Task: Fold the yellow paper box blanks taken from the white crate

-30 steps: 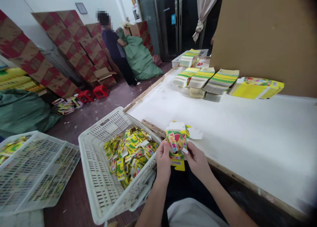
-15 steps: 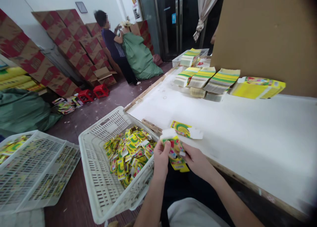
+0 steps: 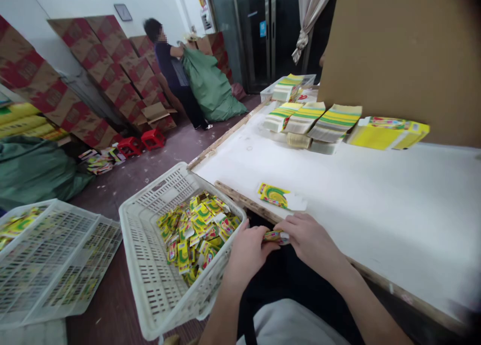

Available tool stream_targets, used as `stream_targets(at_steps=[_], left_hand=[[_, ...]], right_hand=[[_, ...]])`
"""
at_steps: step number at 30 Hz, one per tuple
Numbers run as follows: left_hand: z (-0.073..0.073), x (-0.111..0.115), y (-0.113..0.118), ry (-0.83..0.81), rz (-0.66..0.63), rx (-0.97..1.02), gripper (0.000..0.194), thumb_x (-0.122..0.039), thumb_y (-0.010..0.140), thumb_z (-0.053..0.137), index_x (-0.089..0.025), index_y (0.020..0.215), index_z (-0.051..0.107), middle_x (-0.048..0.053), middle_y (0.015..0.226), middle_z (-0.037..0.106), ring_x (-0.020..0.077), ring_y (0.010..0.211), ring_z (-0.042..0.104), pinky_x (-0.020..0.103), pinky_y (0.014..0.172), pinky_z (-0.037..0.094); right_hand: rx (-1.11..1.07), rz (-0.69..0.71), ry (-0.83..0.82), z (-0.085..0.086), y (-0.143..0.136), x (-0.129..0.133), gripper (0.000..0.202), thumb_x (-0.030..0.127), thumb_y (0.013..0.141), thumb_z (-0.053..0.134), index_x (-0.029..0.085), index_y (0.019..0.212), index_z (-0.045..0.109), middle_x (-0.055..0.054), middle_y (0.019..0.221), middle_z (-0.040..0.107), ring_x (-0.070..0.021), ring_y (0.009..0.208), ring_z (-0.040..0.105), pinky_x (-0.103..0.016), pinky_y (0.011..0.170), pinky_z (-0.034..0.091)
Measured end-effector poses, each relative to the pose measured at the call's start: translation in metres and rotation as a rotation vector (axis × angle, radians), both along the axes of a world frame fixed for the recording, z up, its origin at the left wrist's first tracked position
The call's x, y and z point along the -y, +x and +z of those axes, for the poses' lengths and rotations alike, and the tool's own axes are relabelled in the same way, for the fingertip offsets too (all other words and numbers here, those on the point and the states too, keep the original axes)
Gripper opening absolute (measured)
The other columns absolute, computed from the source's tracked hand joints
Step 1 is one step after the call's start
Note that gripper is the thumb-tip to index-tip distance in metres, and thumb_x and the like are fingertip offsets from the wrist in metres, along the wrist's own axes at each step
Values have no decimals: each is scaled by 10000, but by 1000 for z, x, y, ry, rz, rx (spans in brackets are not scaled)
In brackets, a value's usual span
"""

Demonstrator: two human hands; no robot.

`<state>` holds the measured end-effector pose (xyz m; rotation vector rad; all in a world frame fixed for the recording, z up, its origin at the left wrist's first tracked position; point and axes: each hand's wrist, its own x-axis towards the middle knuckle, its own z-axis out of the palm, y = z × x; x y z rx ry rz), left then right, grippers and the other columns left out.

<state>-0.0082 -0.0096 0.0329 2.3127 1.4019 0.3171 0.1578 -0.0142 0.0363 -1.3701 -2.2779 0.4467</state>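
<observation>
You are pinching a little yellow box between your left hand and right hand, near a white basket.

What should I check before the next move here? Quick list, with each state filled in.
1. Small box supported from both sides: ok, the left hand and right hand each hold an end.
2. Box ends fully closed: cannot tell, the fingers cover much of them.
3. A hand free: not ok, both are on the box.
4. Basket close by: ok, it stands beside the left hand, with boxes piled inside.
5. Another carton near: ok, it lies on the table just beyond the hands.
6. Co-worker out of the way: ok, across the room at a green sack.
</observation>
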Motion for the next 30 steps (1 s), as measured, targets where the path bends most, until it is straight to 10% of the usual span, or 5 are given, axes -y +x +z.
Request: stream_targets(at_steps=[5,10,18,24,30], left_hand=[[-12,-2,6,-318,-174,161,276,-429,717,602,-167,802,626,25,725,636,209,688,585,327,678,454],[-24,-5,6,-618,-184,569,294,-343,721,610,-150,936,554,40,929,593,175,848,550,282,740,452],[-27,-5,18,-137,330,657,310,-289,715,617,-188,950,442,6,873,552,159,819,533,290,748,429],[-19,-4,22,-9,304,604,292,-226,711,592,-207,936,408,0,839,548,148,754,549,255,671,431],[-21,-3,23,45,315,554,401,-248,712,592,-205,1063,404,45,956,570,188,863,564,294,733,442]], right_hand=[[52,145,171,-1,-3,2,213,47,756,505,217,697,619,17,651,575,-156,746,516,-393,981,294],[-47,184,319,-13,-5,0,159,171,812,515,230,686,594,46,607,542,-146,775,519,-431,1093,91],[-417,-311,281,-16,-1,-4,567,155,759,520,222,1301,367,-122,1288,401,-271,1221,353,-504,1039,255],[-951,-38,-222,-29,-16,-7,475,203,822,417,235,1294,365,-68,1326,442,-191,1200,441,-371,1003,375],[-836,-109,-125,-28,-24,-1,433,207,854,364,186,1285,401,-88,1319,456,-199,1229,404,-390,1048,308]])
